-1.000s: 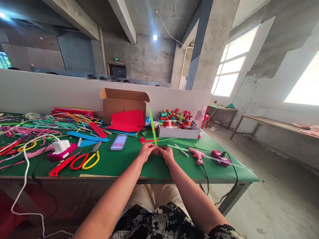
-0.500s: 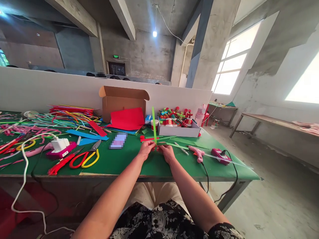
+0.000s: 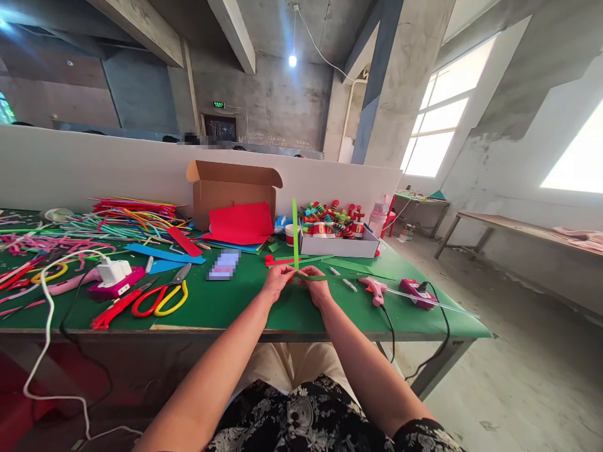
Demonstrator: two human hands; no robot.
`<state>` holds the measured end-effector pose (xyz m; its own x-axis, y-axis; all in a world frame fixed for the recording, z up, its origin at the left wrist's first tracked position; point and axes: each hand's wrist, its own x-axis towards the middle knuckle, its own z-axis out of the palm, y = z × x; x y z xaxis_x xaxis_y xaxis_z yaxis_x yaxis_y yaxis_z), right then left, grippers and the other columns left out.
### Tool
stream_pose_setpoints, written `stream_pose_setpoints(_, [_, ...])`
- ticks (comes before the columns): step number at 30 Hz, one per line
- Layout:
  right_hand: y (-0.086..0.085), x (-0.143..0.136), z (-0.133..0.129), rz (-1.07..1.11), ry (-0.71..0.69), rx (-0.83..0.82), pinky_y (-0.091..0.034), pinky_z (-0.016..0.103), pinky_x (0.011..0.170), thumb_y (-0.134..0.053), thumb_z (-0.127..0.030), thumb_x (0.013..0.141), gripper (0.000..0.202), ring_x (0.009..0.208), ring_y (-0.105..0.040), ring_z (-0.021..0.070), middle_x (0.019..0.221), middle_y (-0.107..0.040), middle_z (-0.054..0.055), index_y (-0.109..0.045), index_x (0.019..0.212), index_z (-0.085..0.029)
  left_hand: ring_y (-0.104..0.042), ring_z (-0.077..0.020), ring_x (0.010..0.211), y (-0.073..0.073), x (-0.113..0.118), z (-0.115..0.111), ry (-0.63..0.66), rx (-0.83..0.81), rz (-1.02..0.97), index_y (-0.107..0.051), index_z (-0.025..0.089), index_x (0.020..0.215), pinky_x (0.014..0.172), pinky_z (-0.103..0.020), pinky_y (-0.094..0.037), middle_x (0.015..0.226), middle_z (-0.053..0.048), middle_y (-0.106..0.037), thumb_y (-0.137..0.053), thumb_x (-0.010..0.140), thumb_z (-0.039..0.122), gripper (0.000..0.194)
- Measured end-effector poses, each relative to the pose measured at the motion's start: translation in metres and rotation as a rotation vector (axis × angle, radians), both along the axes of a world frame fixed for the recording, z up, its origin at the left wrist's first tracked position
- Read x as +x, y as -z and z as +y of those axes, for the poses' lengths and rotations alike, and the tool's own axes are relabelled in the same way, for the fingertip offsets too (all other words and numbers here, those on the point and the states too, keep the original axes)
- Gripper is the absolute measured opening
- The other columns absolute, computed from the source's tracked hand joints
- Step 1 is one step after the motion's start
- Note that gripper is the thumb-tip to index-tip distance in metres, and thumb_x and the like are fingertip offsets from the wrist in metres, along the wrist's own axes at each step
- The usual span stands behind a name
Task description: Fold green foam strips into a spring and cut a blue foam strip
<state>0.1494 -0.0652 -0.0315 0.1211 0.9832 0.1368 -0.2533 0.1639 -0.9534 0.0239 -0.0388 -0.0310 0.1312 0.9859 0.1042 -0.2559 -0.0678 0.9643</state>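
Two green paper strips meet between my fingertips, just above the green table. One strip (image 3: 296,235) stands upright; the other strip (image 3: 334,277) stretches out to the right across my right fingers. My left hand (image 3: 279,280) pinches the joint from the left. From the other side my right hand (image 3: 313,284) is closed on the same strips. Where they join is mostly hidden by my fingers. Behind my hands lie a red strip (image 3: 280,263) and more green strips (image 3: 315,259). A white pen (image 3: 343,280) rests right of my right hand.
A pink glue gun (image 3: 375,290) and a purple power socket (image 3: 416,294) with cables lie at the right. Scissors (image 3: 170,296), a red-handled tool (image 3: 115,312) and a phone (image 3: 223,265) are at the left. A white box (image 3: 338,247) of small figures and a cardboard box (image 3: 200,201) stand behind.
The upright strip has shifted slightly right and straightened. The strip on the right has turned and now crosses in front of my right fingers. Both hands stay nearly in place.
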Motion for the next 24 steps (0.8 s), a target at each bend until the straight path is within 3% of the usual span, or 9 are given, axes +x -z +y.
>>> stream_pose_setpoints(24, [0.0021,0.0026,0.0019,-0.150,0.104,0.024,-0.044,0.025,0.053,-0.075,-0.042,0.057,0.026,0.048,-0.053,0.0115,0.053,-0.061,-0.003,-0.064,0.062,-0.019,-0.058,-0.0110,0.054,-0.0023,-0.0019,-0.0012,0.054,-0.070,-0.014,-0.066,0.016,0.072,0.056,-0.024,-0.048,0.061,0.001,-0.065,-0.081,0.060,0.028,0.023])
